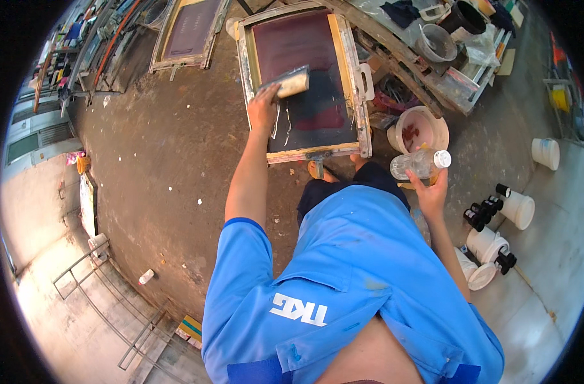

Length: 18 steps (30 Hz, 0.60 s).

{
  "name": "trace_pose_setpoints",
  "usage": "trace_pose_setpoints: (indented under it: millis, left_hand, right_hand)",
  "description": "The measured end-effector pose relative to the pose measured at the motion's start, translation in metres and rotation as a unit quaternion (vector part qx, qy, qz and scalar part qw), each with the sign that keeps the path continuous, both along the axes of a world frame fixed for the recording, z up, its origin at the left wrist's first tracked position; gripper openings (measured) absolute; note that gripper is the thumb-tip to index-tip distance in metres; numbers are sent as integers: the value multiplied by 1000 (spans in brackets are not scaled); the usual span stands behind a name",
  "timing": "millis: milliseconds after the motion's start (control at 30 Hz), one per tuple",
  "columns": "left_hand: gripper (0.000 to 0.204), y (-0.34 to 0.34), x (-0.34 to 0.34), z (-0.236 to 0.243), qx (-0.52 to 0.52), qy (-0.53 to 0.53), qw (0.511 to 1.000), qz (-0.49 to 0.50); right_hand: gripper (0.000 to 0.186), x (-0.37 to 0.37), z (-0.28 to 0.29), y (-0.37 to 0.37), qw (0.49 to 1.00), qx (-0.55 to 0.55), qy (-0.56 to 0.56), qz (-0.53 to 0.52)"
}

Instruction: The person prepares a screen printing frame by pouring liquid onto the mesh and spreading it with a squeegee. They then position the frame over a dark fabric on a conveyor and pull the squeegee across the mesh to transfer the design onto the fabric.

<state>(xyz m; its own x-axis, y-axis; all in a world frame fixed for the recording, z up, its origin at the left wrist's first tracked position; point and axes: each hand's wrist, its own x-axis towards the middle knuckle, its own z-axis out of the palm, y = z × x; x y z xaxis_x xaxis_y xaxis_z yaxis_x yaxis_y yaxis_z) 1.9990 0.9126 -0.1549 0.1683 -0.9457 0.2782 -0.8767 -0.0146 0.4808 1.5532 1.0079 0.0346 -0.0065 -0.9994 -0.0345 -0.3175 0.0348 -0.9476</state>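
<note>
My left hand (264, 109) is closed on one end of a wide, flat cream-and-grey block (294, 84), blurred and too unclear to name. The block lies across a framed printing screen (314, 137), whose mesh is dark red in the upper part and nearly black lower down. White streaks run on the mesh just below the block. On the right, my right hand (431, 187) grips a clear plastic bottle (420, 165) with a white cap, tilted almost level. The bottle is beside the screen's lower right corner, apart from it.
A white bucket (438, 125) with reddish residue stands behind the bottle. Further right are white tubs (518, 211) and several black bottles (481, 214). A cluttered bench (426, 83) runs along the upper right. Another framed screen (191, 29) leans at the upper left.
</note>
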Motion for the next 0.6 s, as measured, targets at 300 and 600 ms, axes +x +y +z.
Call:
trace_pose_setpoints:
  millis: [300,600]
  left_hand:
    - [51,78,-26,1,83,14,994,-69]
    - [36,118,-29,43,148,150,965,152]
  right_hand:
    - [57,3,-18,4,998,24,-39,-32]
    - [60,12,-15,-10,998,27,17,56]
